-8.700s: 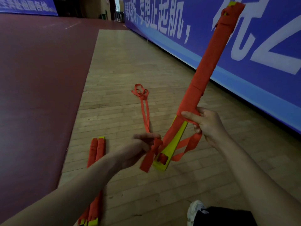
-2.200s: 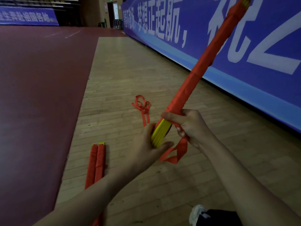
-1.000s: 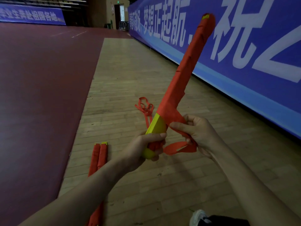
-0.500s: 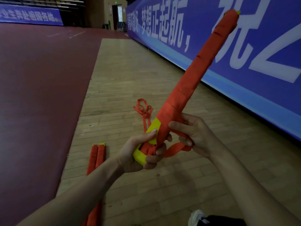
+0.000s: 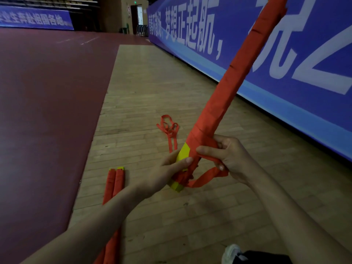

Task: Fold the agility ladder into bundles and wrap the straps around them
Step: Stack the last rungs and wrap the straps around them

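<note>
Bottom edge: white shoe (image 5: 231, 253) and a black garment edge (image 5: 266, 259), over the pale wooden plank floor (image 5: 209, 216). Both forearms reach forward.

Left hand (image 5: 169, 173) grips the low end of the long orange-wrapped bundle of yellow plastic ladder rungs (image 5: 234, 79). Its fingers are curled round the bundle, and the thumb lies across the bare yellow patch.

Right hand (image 5: 231, 159) sits just beside it on the bundle's right side. Thumb and curled fingers pinch the loose orange fabric strap (image 5: 206, 178) where it leaves the winding. The strap hangs in a slack loop under the right hand and runs back to the bundle's bottom end.

The bundle is held in the air, tilted up and to the right, with its top cut off by the upper frame edge. Yellow shows only at the low end; orange windings cover the rest.

On the floor left of the left forearm lie two finished orange-wrapped bundles (image 5: 114, 184), side by side and touching. They have yellow tips at the far ends and are partly hidden by the forearm.

Beyond the hands a tangled orange strap (image 5: 168, 126) lies on the planks. Its tails run behind the left hand; cannot tell if it joins the held bundle.

At left a dark red court surface (image 5: 47, 101) meets the wood in a straight line. At right a blue banner wall with white characters (image 5: 257, 40) runs into the distance. At the far end is a lit doorway (image 5: 139, 15).
</note>
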`<state>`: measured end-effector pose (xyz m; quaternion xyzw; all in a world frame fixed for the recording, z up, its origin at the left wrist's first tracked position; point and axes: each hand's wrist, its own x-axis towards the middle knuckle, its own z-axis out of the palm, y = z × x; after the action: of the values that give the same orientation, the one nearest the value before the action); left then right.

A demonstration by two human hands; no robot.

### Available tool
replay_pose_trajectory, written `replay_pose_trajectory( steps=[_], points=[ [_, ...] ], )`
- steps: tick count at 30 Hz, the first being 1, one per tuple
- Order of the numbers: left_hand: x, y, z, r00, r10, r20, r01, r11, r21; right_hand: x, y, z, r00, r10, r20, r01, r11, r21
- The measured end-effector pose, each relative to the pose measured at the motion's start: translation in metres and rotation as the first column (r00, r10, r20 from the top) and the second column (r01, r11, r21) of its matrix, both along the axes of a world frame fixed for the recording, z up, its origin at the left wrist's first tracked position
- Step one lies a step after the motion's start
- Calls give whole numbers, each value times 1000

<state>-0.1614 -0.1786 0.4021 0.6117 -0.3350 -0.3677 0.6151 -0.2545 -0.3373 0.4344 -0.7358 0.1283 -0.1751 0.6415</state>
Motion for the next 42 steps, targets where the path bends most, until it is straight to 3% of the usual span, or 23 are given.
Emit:
replay_pose_trajectory(
  steps=[5,10,15,19,22,28,36,39,42],
  points=[
    [-2,-2,-6,978,63,198,-77,995,61,0,2,-1,999,15,-30,-16,1000,-25],
    [-10,-11,-16,895,290,338,-333,940,77,2,12,-1,998,38,-50,-40,998,-50],
    [-8,-12,-17,879,396,267,-407,913,-14,3,17,6,998,69,2,-69,997,-35],
    [0,-9,-21,866,409,287,-421,907,-23,0,7,6,985,110,-133,-125,986,-114],
    [5,-6,-28,835,421,354,-460,887,31,-6,1,5,971,153,-185,-170,982,-80],
    [9,-11,-30,801,448,397,-521,848,96,-9,4,4,982,134,-136,-142,989,-46],
    [0,-3,-2,949,314,35,-316,947,65,-8,1,9,987,44,-153,-47,999,-13],
    [-6,-2,2,977,115,-179,-116,993,7,-3,1,6,988,71,-141,-65,997,47],
    [-9,-2,0,925,-168,-342,126,982,-141,-2,-1,5,974,206,-95,-190,970,153]
  ],
)
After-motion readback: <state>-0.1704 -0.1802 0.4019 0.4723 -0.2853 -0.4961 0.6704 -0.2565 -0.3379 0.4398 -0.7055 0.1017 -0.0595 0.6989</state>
